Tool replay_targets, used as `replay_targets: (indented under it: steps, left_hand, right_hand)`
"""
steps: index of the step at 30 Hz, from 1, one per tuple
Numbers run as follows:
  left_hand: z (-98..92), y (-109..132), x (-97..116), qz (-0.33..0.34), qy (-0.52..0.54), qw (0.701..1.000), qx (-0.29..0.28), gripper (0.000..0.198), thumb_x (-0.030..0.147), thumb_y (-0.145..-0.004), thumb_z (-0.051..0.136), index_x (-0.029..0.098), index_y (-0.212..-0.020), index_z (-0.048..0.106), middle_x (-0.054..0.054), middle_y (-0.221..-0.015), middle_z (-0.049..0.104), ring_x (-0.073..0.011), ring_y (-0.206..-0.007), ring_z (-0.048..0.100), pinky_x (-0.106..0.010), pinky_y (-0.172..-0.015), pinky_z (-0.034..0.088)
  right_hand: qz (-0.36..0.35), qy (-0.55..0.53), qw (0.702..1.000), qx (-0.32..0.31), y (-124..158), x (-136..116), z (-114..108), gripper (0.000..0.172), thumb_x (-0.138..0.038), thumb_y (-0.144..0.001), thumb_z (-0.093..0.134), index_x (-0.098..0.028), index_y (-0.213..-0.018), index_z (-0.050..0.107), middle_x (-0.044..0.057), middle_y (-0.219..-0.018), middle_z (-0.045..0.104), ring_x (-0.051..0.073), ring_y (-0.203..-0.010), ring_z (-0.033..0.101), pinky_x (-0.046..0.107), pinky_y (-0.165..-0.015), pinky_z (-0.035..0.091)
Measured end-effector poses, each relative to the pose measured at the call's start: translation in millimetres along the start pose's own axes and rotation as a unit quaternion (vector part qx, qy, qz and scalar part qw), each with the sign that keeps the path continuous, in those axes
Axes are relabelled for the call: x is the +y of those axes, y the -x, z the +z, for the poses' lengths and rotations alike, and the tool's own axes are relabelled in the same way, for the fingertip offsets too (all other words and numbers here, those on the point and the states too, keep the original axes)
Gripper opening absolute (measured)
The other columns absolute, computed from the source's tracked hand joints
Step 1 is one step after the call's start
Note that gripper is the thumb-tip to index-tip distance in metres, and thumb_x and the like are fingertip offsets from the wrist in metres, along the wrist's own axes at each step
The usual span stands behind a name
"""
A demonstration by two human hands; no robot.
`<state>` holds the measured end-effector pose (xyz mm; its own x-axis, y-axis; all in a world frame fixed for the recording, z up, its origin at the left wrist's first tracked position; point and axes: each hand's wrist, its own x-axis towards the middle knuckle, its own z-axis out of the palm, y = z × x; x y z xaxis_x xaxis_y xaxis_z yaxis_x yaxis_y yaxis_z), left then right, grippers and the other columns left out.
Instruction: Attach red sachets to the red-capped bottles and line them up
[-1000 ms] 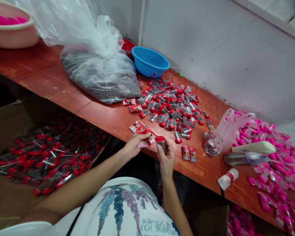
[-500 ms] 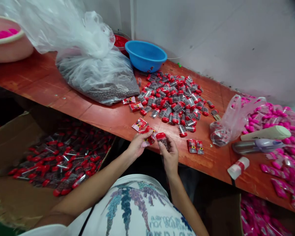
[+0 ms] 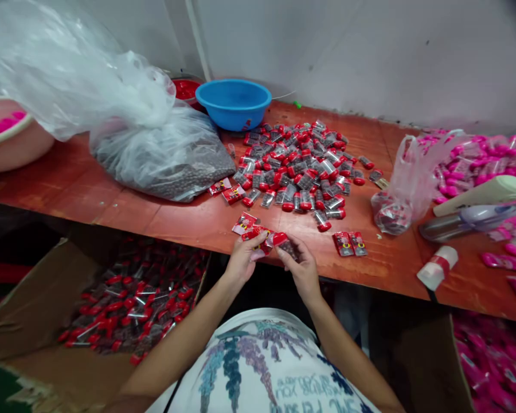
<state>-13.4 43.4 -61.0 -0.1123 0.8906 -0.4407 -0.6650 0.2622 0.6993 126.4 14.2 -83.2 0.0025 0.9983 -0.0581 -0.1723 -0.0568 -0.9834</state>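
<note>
My left hand [image 3: 239,261] pinches a small red printed packet [image 3: 265,246] at the table's front edge. Closed around a small clear container [image 3: 288,246] with a red cap and dark contents is my right hand [image 3: 303,269]. The container's red end meets the packet's right side; whether it is inside the packet's opening I cannot tell. Just behind my left hand lies another red packet [image 3: 244,222]. Two more printed packets [image 3: 350,244] lie side by side to the right. Beyond my hands spreads a pile of similar red-capped containers [image 3: 301,166].
A clear plastic bag of dark beads [image 3: 184,166] stands left of the pile, with a blue basin [image 3: 233,103] behind. Pink-capped items [image 3: 464,166], a small bag [image 3: 393,212] and a white roll [image 3: 438,267] sit right. Below left is a cardboard box [image 3: 38,298] of red-capped containers.
The red-capped container in my right hand has come up against the packet in my left; a gap showed between them before. The whole view has turned and shifted slightly.
</note>
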Motion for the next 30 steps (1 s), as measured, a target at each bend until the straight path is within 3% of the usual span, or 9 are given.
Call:
replay_targets:
  steps: [5,12,21,23,25,27,30]
  left_hand:
    - [1.1,-1.5,1.6,0.016,-0.026,0.999,0.010,0.030,0.016,-0.055,0.084,0.014,-0.079,0.067,0.000,-0.073,0.070,-0.0125,-0.064,0.065,-0.025,-0.065,0.054]
    - [2.7,-2.7,9.3,0.045,-0.070,0.997,0.001,0.032,0.018,-0.057,0.084,0.013,-0.084,0.067,-0.002,-0.076,0.070,-0.0136,-0.066,0.066,-0.025,-0.064,0.053]
    - [4.5,0.1,12.6,0.050,-0.115,0.992,0.004,0.034,0.020,-0.055,0.084,0.016,-0.084,0.068,0.001,-0.074,0.069,-0.0125,-0.063,0.065,-0.024,-0.062,0.052]
    - [6.7,1.6,14.3,0.051,-0.127,0.991,0.007,0.037,0.021,-0.053,0.085,0.016,-0.085,0.068,0.001,-0.074,0.069,-0.0129,-0.063,0.064,-0.025,-0.062,0.053]
    - [8.8,2.9,16.7,0.049,-0.141,0.989,0.002,0.040,0.022,-0.053,0.086,0.015,-0.088,0.067,0.001,-0.074,0.069,-0.0137,-0.064,0.064,-0.027,-0.063,0.054]
    - [10.2,3.8,19.4,0.043,-0.160,0.986,-0.010,0.045,0.022,-0.053,0.086,0.014,-0.093,0.067,0.000,-0.075,0.069,-0.0148,-0.065,0.064,-0.029,-0.064,0.054]
    - [10.2,5.1,22.1,0.033,-0.187,0.981,-0.023,0.047,0.023,-0.055,0.085,0.013,-0.097,0.066,-0.002,-0.076,0.069,-0.0150,-0.064,0.064,-0.029,-0.064,0.054]
  right_hand:
    - [-0.025,0.011,1.000,-0.011,-0.9,0.2,-2.8,0.043,-0.031,-0.077,0.070,-0.025,-0.118,0.061,0.004,-0.112,0.065,0.020,-0.100,0.061,0.029,-0.078,0.051]
    - [0.020,-0.022,0.999,-0.031,-1.8,-3.1,-5.8,0.040,-0.032,-0.074,0.072,-0.022,-0.113,0.064,0.003,-0.099,0.068,0.016,-0.078,0.062,0.024,-0.061,0.051]
    - [-0.052,0.036,0.995,-0.072,-9.7,-8.4,-17.7,0.035,-0.029,-0.074,0.071,-0.025,-0.109,0.069,0.002,-0.101,0.068,0.020,-0.093,0.062,0.034,-0.084,0.050]
    - [-0.038,0.018,0.997,-0.069,-10.1,-6.7,-17.5,0.038,-0.030,-0.072,0.073,-0.025,-0.109,0.069,0.002,-0.099,0.068,0.019,-0.089,0.062,0.032,-0.080,0.050]
    - [0.006,-0.029,0.998,-0.056,-9.9,-3.0,-15.9,0.039,-0.031,-0.071,0.074,-0.024,-0.109,0.067,0.002,-0.095,0.069,0.015,-0.076,0.061,0.026,-0.064,0.050]
    - [0.053,-0.079,0.995,-0.039,-9.5,1.1,-13.7,0.038,-0.033,-0.072,0.074,-0.022,-0.107,0.067,0.001,-0.090,0.069,0.010,-0.061,0.055,0.020,-0.048,0.042]
    - [0.071,-0.101,0.992,-0.025,-8.7,4.5,-11.4,0.035,-0.034,-0.072,0.074,-0.021,-0.104,0.068,0.001,-0.088,0.069,0.009,-0.057,0.052,0.018,-0.042,0.036]
